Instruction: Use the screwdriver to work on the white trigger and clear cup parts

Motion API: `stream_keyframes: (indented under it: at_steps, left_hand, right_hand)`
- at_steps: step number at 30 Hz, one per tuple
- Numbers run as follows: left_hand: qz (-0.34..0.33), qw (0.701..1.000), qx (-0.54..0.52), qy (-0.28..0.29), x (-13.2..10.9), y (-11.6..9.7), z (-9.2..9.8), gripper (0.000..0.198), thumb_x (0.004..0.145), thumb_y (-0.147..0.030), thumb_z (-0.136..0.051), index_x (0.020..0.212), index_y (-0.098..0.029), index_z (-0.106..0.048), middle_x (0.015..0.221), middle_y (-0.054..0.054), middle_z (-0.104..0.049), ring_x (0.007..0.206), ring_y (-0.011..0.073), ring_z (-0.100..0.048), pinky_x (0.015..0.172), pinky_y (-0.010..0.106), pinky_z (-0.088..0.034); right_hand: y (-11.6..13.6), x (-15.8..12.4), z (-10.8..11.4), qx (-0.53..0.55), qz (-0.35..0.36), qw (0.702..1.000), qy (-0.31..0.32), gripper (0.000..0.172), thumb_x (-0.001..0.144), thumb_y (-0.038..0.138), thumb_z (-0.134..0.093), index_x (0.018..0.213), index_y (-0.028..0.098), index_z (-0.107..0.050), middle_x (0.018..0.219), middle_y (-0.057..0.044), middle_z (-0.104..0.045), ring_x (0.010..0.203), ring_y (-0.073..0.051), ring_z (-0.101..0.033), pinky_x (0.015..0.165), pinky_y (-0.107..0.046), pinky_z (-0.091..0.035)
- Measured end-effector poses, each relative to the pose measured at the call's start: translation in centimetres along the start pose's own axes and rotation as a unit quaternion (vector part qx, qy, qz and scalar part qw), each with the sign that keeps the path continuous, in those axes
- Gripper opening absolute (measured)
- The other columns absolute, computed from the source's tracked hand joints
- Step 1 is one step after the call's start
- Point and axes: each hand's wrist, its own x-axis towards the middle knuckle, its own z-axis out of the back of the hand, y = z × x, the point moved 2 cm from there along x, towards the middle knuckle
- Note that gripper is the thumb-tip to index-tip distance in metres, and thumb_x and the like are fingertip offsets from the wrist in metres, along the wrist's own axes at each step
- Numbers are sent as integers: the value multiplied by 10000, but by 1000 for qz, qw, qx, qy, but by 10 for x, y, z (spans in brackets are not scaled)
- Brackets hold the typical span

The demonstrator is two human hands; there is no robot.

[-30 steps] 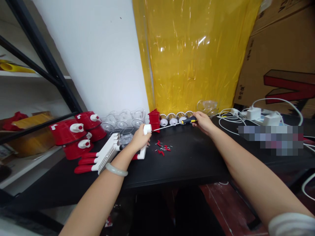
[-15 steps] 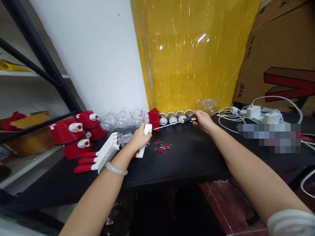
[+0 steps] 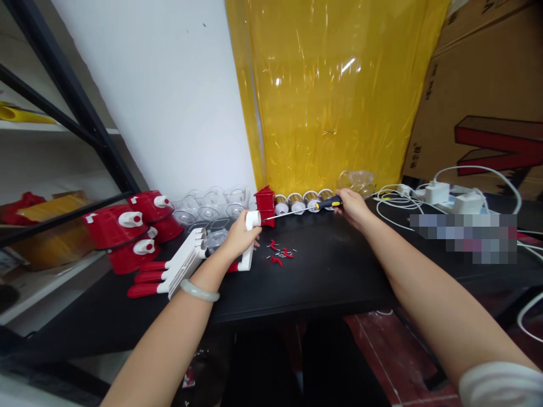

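My left hand [image 3: 238, 237] is closed around a white plastic handle part [image 3: 250, 240] that stands tilted on the black table [image 3: 331, 277]. My right hand [image 3: 351, 207] grips a screwdriver [image 3: 303, 210] with a black and yellow handle. Its thin shaft points left and its tip meets the round top end of the white part. Small red clips and screws [image 3: 280, 254] lie scattered just right of my left hand. A red box-shaped piece [image 3: 265, 206] stands right behind the screwdriver tip.
White and red handle parts [image 3: 169, 270] lie in a row at the left, beside red lids [image 3: 127, 229]. Clear cups [image 3: 212, 210] and metal motors [image 3: 303, 200] line the wall. White chargers and cables [image 3: 441, 198] sit at right. A black shelf frame [image 3: 72, 107] stands left.
My left hand has lifted the white part slightly, and the screwdriver has tilted with it. Little else has moved.
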Motion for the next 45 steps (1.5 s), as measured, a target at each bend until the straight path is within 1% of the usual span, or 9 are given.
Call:
stream_keyframes:
  at_steps: [3,7,18,25,29,32,37,40,45]
  left_hand:
    - [-26,1000,-8,-15,0,-2,2,496,703,-144,-724,1126,-220,-477,798,-14,-678,557,174,-677,515,271,-555]
    - [-42,998,-41,-4,-4,-7,3,589,647,-170,-804,1115,-222,-450,979,44,-723,776,202,-720,562,260,-570]
    - [-54,995,-68,39,-8,-11,-4,531,686,-163,-807,1107,-204,-486,805,3,-683,711,229,-726,586,324,-571]
    - [-29,994,-34,100,-12,-11,-5,470,731,-158,-786,1093,-208,-490,784,13,-697,767,247,-742,558,297,-566]
    - [9,990,2,139,-18,-13,-7,430,767,-140,-752,1103,-205,-492,845,25,-697,743,236,-747,485,251,-528]
    - [18,990,24,139,-19,-14,-8,406,774,-149,-755,1087,-203,-502,912,46,-699,778,248,-755,460,243,-526]
    - [35,989,19,144,-18,-12,-10,347,804,-187,-744,1045,-201,-494,956,69,-715,753,234,-753,434,233,-516]
    - [25,988,-9,155,-18,-12,-10,346,822,-234,-748,1042,-204,-483,925,63,-723,672,204,-731,430,236,-508]
    - [29,991,-48,121,-17,-16,-5,446,795,-400,-815,1031,-207,-489,839,54,-714,600,194,-701,435,252,-508]
  right_hand:
    - [-1,2,3,-10,-2,1000,-14,208,827,252,-614,674,238,-474,448,39,-470,358,-101,-423,367,-217,-344]
    - [-4,3,4,-28,-4,999,-19,199,814,239,-611,654,239,-492,455,20,-489,367,-111,-442,361,-227,-324]
    - [-6,0,-1,-48,-4,999,9,146,824,222,-554,686,222,-508,397,25,-477,346,-110,-421,373,-208,-308]
    - [1,-1,7,-136,18,988,-67,197,829,164,-505,640,221,-495,392,32,-475,335,-111,-435,367,-209,-319]
    - [-3,-1,8,-219,26,973,-72,211,845,171,-529,639,213,-508,431,39,-491,363,-116,-490,389,-209,-359]
    - [-9,1,9,-243,20,967,-72,201,861,185,-540,662,209,-520,456,38,-503,391,-124,-519,413,-214,-382]
    - [-12,0,8,-251,-22,966,-60,211,914,183,-529,704,206,-533,470,22,-537,423,-132,-546,445,-216,-413]
    - [-14,0,7,-236,-48,970,-24,218,952,257,-576,746,202,-536,523,7,-588,433,-113,-534,460,-211,-421]
    - [-27,9,16,-226,-69,971,34,178,820,265,-778,838,175,-626,714,-9,-665,525,-97,-565,548,-226,-477]
